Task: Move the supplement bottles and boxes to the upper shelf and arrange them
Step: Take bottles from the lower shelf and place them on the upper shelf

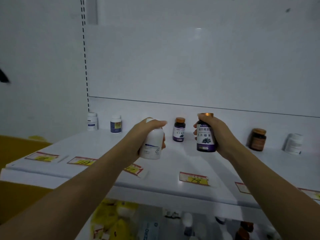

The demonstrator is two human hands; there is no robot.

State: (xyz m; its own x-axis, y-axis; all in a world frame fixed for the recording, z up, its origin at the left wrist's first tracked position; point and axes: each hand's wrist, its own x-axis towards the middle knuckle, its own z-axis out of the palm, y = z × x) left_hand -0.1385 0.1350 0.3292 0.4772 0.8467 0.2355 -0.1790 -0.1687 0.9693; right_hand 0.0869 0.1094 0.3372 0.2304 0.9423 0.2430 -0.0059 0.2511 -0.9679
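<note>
Two bottles held just above the upper shelf [181, 157]: my left hand [136, 135] curls round the white bottle [153, 142], my right hand [223, 134] round the purple bottle [205, 137], both likely light, rigid, slick plastic, so gripping mid-body looks safest.

Dim, bluish light; soft glare on back panel [198, 29]; edges blurred, wide-angle bowed.

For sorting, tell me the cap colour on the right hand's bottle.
Copper-orange cap on the purple bottle the right hand grips; head view.
</note>
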